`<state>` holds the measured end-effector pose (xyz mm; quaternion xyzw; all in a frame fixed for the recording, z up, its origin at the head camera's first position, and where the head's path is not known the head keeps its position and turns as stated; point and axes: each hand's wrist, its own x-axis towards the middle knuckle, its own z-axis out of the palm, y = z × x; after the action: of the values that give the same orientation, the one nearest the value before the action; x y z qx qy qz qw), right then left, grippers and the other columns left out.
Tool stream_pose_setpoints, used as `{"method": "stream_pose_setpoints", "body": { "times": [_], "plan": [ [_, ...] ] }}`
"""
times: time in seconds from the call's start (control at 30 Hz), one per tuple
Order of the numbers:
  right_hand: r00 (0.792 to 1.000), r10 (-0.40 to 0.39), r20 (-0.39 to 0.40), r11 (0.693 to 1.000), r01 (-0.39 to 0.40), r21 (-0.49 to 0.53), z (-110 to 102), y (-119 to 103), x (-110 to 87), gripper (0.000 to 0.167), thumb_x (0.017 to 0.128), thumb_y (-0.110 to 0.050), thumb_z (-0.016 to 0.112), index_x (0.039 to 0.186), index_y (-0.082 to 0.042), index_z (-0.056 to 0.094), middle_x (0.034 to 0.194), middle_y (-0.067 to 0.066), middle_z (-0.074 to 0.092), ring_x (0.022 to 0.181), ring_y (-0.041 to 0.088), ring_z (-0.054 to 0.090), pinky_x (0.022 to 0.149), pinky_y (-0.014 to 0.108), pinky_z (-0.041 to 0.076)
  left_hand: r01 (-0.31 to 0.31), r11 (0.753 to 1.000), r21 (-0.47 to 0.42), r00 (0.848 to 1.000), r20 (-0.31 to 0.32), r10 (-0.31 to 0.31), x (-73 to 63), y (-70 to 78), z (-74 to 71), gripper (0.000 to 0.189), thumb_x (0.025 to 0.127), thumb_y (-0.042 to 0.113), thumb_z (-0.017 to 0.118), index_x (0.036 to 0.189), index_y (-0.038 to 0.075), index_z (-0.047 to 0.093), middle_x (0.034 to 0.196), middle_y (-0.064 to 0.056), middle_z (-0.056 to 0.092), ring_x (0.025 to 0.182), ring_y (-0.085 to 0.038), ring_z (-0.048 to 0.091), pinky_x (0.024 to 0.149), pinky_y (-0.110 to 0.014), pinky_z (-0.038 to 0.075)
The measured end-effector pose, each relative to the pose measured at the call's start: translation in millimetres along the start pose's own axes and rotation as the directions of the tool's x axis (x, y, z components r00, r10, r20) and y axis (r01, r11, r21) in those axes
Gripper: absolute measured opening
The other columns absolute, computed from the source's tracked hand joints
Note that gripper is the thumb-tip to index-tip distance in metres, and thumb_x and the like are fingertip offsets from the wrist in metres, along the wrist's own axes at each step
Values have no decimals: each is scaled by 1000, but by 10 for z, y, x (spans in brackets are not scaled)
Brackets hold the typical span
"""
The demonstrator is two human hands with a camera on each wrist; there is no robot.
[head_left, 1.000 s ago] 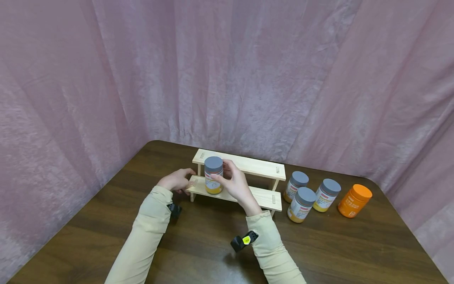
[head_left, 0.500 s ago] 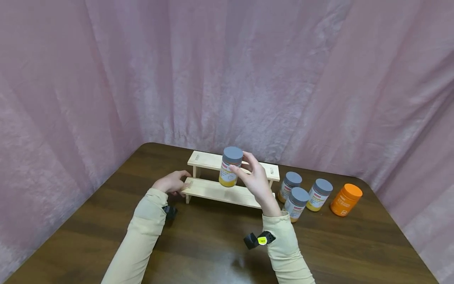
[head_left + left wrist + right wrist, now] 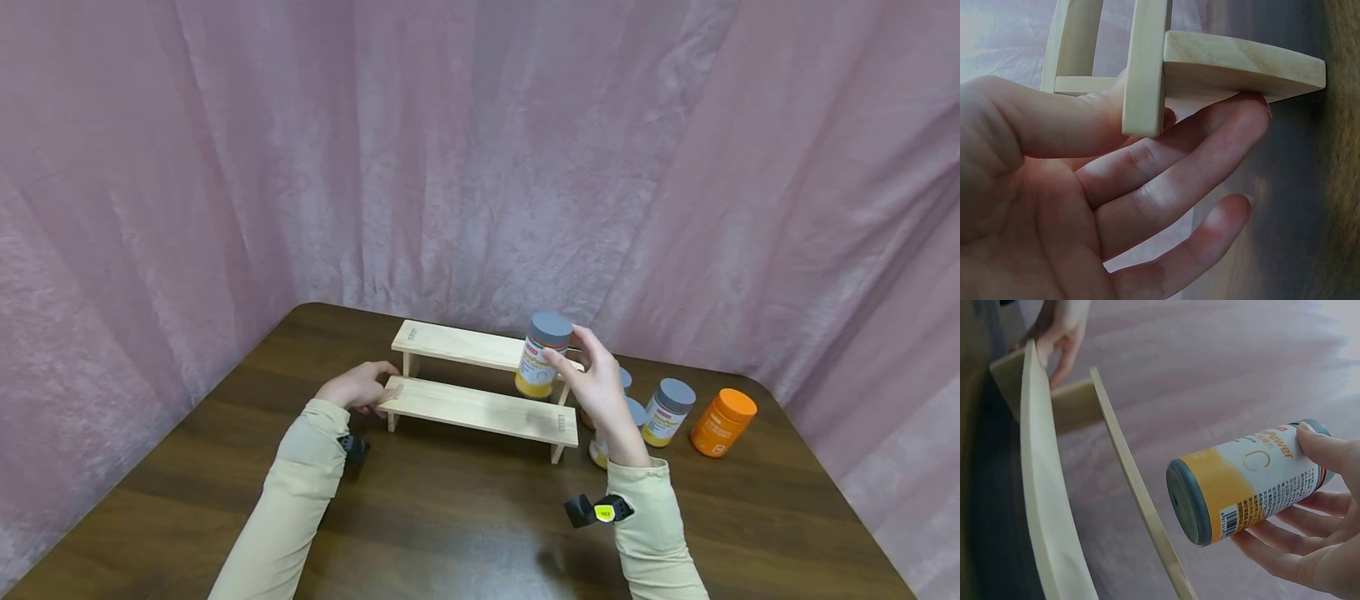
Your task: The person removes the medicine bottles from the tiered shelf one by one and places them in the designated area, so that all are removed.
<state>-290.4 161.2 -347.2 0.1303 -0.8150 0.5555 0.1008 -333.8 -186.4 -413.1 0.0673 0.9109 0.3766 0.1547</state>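
A two-tier wooden rack (image 3: 480,408) stands on the table, its lower step in front and its upper step behind. At the rack's left end my left hand (image 3: 358,388) pinches the lower board; in the left wrist view the thumb lies over the board (image 3: 1144,75) and the fingers reach beneath it, against the leg. My right hand (image 3: 596,383) grips a supplement jar (image 3: 542,354) with a grey lid and a white and yellow label. That jar hangs in the air over the rack's right end. The right wrist view shows its base (image 3: 1188,503) apart from both boards.
Right of the rack, a grey-lidded jar (image 3: 667,411) stands beside an orange jar (image 3: 723,422). Two more grey-lidded jars are partly hidden behind my right hand and wrist. A pink curtain (image 3: 480,167) hangs behind the dark wooden table (image 3: 450,517).
My right hand has lifted the jar off the left part of the lower step and carried it to the right. My left hand keeps its hold on the rack. The view has shifted slightly.
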Motion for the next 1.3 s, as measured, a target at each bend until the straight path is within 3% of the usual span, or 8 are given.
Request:
{"method": "stream_pose_setpoints", "body": {
  "times": [0.2,0.43,0.53,0.63,0.73,0.83,1.07,1.3],
  "plan": [
    [999,-4,-47,995,-1,-101,-321,58,-74,55,94,-31,64,141,-11,45,136,14,56,119,32,57,100,46,43,-12,1000,-3,1000,-4,12,-17,30,6,42,96,9,53,135,-4,44,90,-22,70,72,-22,73,58,-30,51],
    [995,16,-102,994,-27,-107,-583,126,-149,57,96,-33,60,144,-8,41,138,18,52,127,33,52,107,51,39,1,1000,25,1000,-6,-1,-60,29,-30,43,96,11,53,136,-3,44,95,-23,69,74,-25,73,59,-30,51],
    [991,34,-133,991,-50,-124,-675,125,-167,58,96,-35,59,144,-9,41,137,14,54,124,21,53,105,40,41,6,1000,28,1000,-1,-6,-67,11,-46,43,97,12,53,137,-3,44,92,-22,70,73,-23,73,56,-27,49],
    [987,35,-158,991,-54,-120,-774,143,-182,57,96,-35,59,143,-9,42,127,-3,58,113,3,54,96,22,44,4,1000,27,1000,2,-4,-67,-1,-56,42,97,12,53,136,-2,44,89,-20,71,71,-21,72,55,-26,47],
    [986,2,-166,995,-18,-98,-884,185,-196,54,96,-29,60,142,-6,44,114,-21,56,104,-8,53,86,11,44,1,1000,22,1000,-1,-1,-62,-6,-62,42,97,12,52,135,-2,44,87,-20,71,70,-21,72,54,-25,47],
    [986,-42,-160,997,31,-72,-996,241,-210,49,96,-24,60,139,-5,46,108,-29,55,101,-10,54,82,8,46,0,1000,11,1000,-1,0,-48,-10,-53,41,97,12,52,135,-2,44,88,-20,71,71,-21,72,55,-26,47],
    [984,-100,-144,984,119,133,-1217,351,-281,33,95,-10,59,127,-18,54,109,-21,61,99,-7,58,79,9,50,13,1000,12,1000,6,-13,-22,-24,-27,43,97,13,53,137,-1,44,88,-18,71,70,-18,71,55,-25,47],
    [986,-117,-118,962,142,235,-1368,450,-330,31,97,-8,55,125,-21,54,112,-19,63,101,-7,60,80,10,50,4,1000,6,1000,3,-4,-25,-18,-31,42,97,12,53,135,-2,44,87,-20,71,69,-19,71,54,-24,46]
  ]
}}
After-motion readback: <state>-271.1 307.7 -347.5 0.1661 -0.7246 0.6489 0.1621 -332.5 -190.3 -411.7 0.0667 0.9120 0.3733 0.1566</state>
